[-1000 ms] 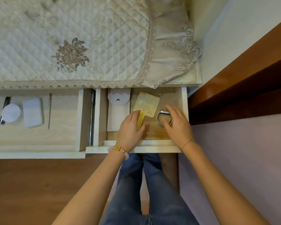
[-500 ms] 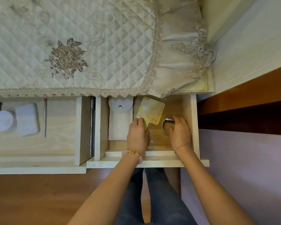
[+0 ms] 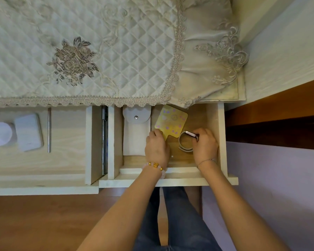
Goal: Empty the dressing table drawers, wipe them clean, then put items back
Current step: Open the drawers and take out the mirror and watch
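— Where was the yellow hand mirror (image 3: 171,122)?
— Far in the right drawer (image 3: 221,124), with the left hand (image 3: 157,147) curled round its handle. It looked light, stiff and likely fragile.
— And the right hand (image 3: 205,144)?
— It pinched the wristband (image 3: 184,142), which looked light and springy.

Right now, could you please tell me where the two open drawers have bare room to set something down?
Left drawer: free between the metal rod and its right wall, and along the front. Right drawer: crowded with pouch, yellow mirror, band, left hand and right hand; only the back right corner is bare.
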Available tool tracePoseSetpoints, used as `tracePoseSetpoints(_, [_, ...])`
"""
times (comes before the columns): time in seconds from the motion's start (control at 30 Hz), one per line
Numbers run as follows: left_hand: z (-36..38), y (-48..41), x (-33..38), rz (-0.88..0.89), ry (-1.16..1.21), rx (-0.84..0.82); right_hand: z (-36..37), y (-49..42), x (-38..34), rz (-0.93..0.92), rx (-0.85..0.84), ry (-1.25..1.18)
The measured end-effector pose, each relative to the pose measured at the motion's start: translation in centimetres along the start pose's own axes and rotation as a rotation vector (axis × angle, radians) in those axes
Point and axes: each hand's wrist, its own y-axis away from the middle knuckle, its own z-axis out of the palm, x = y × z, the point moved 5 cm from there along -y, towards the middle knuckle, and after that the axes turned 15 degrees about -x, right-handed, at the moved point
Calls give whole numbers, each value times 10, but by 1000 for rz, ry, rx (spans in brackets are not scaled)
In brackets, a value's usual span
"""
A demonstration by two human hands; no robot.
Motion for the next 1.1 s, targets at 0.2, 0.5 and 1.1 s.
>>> tracePoseSetpoints(0.2, [-3, 1, 0, -8, 18, 26, -19, 17, -3, 23, 75, -172])
tracePoseSetpoints(0.5, [-19, 17, -17, -8, 635, -121, -43, 31, -2, 20, 69, -581])
tracePoseSetpoints(1.1, [-27, 115, -46, 64, 1117, -106, -61, 88, 0, -76, 36, -841])
